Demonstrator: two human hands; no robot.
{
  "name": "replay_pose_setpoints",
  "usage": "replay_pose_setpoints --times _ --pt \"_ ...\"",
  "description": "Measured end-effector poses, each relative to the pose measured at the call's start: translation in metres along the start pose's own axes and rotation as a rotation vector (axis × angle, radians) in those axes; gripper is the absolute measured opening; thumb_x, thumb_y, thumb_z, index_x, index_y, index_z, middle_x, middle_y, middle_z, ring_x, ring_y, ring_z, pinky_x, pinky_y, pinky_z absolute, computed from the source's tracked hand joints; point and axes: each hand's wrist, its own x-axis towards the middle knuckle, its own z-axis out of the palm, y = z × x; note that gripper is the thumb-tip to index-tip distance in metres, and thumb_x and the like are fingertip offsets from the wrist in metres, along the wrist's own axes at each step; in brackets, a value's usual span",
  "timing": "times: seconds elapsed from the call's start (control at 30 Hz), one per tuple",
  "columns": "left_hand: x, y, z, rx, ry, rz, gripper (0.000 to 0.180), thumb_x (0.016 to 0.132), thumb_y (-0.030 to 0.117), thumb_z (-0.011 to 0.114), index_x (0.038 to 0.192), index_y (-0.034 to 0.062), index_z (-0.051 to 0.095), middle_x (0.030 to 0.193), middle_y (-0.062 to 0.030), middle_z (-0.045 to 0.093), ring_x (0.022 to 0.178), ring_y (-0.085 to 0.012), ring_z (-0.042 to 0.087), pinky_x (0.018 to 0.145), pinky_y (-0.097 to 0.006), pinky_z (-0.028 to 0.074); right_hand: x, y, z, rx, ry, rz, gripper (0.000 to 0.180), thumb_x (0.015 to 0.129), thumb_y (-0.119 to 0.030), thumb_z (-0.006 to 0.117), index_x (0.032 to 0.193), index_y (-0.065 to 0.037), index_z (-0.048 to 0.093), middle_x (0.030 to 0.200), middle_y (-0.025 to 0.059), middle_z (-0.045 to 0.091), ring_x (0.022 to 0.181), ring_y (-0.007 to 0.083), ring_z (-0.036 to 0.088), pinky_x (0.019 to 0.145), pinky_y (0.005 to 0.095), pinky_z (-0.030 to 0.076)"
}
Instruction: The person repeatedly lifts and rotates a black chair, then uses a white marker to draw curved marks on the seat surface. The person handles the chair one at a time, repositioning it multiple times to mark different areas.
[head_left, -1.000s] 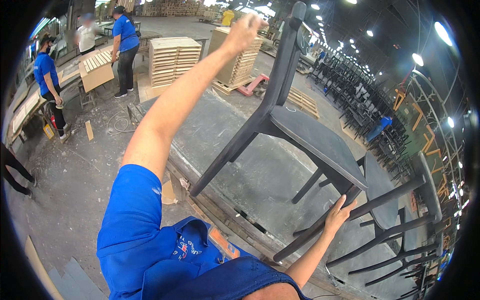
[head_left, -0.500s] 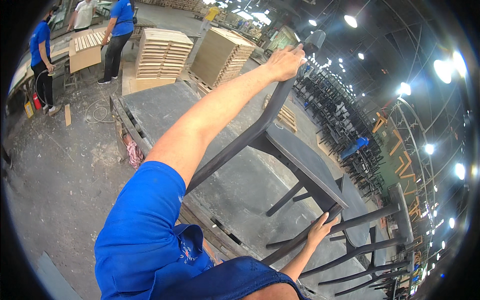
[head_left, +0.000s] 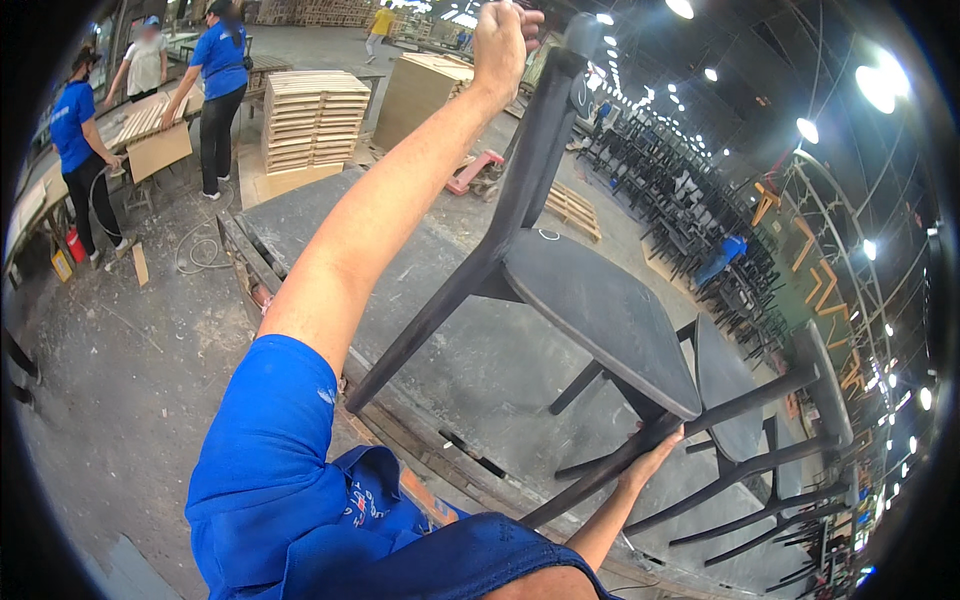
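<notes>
A dark grey wooden chair stands on the wide grey tabletop, its backrest rising toward the top of the view. My left hand is raised just left of the backrest's top, apart from it; its loosely bent fingers are parted and nothing shows in them. Lower right, my right hand is closed round the top of a front leg, right under the seat's corner. Its fingers are partly hidden behind that leg. Pale loop-shaped marks show on the seat and backrest.
More dark chairs lie tipped at the right of the grey tabletop. Stacked wooden slat panels and a red pallet jack stand beyond. Co-workers in blue work at a bench far left. Many chairs fill the back right.
My left hand has come off the top of the backrest and moved up and left. The chair has turned, so more of its seat faces me. My right hand stays on the front leg.
</notes>
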Motion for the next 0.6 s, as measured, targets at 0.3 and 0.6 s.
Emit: replay_pose_setpoints --times 0.3,0.6 --pt "-0.080 0.130 -0.023 -0.394 -0.029 -0.201 0.037 0.098 0.034 0.041 0.089 0.0052 0.062 0.078 -0.0105 0.066 0.073 -0.0199 0.065 0.065 -0.029 0.057 0.013 0.018 -0.032 0.801 -0.228 0.453 0.083 0.091 -0.063 0.039 0.141 0.003 0.034 0.137 0.0181 0.044 0.124 0.0302 0.044 0.106 0.0450 0.032" --pt "-0.146 0.224 -0.122 0.043 -0.135 -0.356 0.039 0.097 0.035 0.048 0.109 -0.0016 0.055 0.100 -0.0137 0.064 0.092 -0.0169 0.064 0.067 -0.026 0.054 -0.025 0.039 -0.068 0.666 -0.280 0.646 0.064 0.094 -0.049 0.046 0.122 0.008 0.050 0.118 0.0197 0.058 0.105 0.0296 0.059 0.090 0.0425 0.048"
